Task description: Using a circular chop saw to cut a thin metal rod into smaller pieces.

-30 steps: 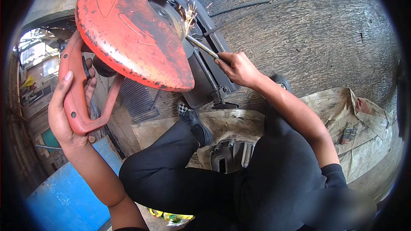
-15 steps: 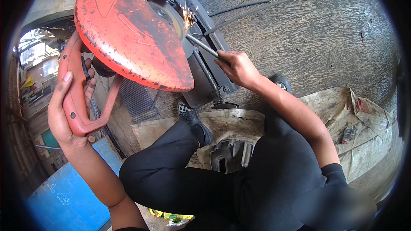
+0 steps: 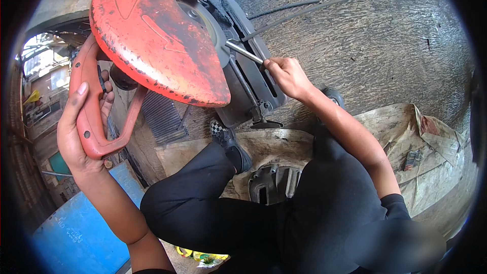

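A worn red-guarded cut-off saw point(image 3: 157, 45) fills the upper left, its round grey disc point(image 3: 221, 45) showing past the guard's right edge. My left hand point(image 3: 76, 124) is wrapped round the saw's red D-shaped handle point(image 3: 87, 106), fingers by the black trigger. From the other side my right hand point(image 3: 288, 77) grips a thin metal rod point(image 3: 246, 52) close to its near end. The rod's far tip lies at the disc's edge; whether they touch I cannot tell. No sparks show. Below the disc are the saw's dark base point(image 3: 241, 96) and a threaded clamp screw point(image 3: 243, 83).
A blue panel point(image 3: 86, 218) lies at lower left. Stained sacking point(image 3: 390, 132) covers the floor around my legs, with a dark metal part point(image 3: 264, 185) on it. Hoses point(image 3: 350, 0) cross the rough floor at upper right. My checkered shoe point(image 3: 231, 147) is near the base.
The sparks at the rod's tip are gone. My right hand has shifted slightly right with the rod, its tip drawn a little away from the disc. My left hand stays on the handle.
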Tool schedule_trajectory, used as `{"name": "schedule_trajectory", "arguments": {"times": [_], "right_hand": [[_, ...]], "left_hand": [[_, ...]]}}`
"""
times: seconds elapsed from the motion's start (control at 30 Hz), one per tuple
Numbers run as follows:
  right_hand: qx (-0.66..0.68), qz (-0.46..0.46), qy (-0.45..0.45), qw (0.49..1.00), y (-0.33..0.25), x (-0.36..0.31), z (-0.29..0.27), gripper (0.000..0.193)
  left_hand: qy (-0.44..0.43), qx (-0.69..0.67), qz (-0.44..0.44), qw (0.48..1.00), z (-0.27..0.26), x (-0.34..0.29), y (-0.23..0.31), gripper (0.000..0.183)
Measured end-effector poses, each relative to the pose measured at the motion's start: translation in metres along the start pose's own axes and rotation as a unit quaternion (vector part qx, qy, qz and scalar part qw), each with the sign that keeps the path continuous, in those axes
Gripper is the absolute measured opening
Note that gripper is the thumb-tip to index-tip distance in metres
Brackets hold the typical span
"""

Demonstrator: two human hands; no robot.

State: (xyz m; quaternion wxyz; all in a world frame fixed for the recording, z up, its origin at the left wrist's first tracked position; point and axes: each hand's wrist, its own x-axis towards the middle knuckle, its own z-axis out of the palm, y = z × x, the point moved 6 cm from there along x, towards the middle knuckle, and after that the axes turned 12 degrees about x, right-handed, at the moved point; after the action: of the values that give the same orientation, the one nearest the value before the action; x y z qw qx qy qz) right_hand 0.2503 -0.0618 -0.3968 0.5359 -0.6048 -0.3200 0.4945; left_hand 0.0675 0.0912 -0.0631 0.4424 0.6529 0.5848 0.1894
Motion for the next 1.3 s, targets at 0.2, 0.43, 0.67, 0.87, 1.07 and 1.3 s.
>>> {"name": "schedule_trajectory", "arguments": {"times": [0.2,0.43,0.67,0.87,1.07,1.3], "right_hand": [[0.270,0.074,-0.097,0.955,0.007,0.006,0.017,0.034],[0.243,0.099,-0.163,0.951,0.002,0.002,0.022,0.033],[0.101,0.011,-0.122,0.987,0.000,0.004,0.019,0.034],[-0.002,-0.038,-0.084,0.996,-0.015,0.004,0.010,0.031],[-0.029,-0.062,-0.060,0.996,-0.027,0.002,0.008,0.024],[-0.036,-0.111,-0.047,0.992,-0.026,0.003,0.006,0.017]], "left_hand": [[-0.032,-0.003,-0.014,0.999,-0.002,0.003,-0.001,0.054],[-0.006,-0.010,-0.010,1.000,0.004,-0.002,0.002,0.055],[-0.015,0.004,-0.001,1.000,0.004,0.000,0.003,0.055],[-0.011,0.008,-0.003,1.000,0.003,0.000,0.003,0.055],[-0.004,0.016,-0.001,1.000,0.003,-0.001,0.003,0.056],[0.008,0.023,-0.003,1.000,0.002,-0.001,0.003,0.057]]}}
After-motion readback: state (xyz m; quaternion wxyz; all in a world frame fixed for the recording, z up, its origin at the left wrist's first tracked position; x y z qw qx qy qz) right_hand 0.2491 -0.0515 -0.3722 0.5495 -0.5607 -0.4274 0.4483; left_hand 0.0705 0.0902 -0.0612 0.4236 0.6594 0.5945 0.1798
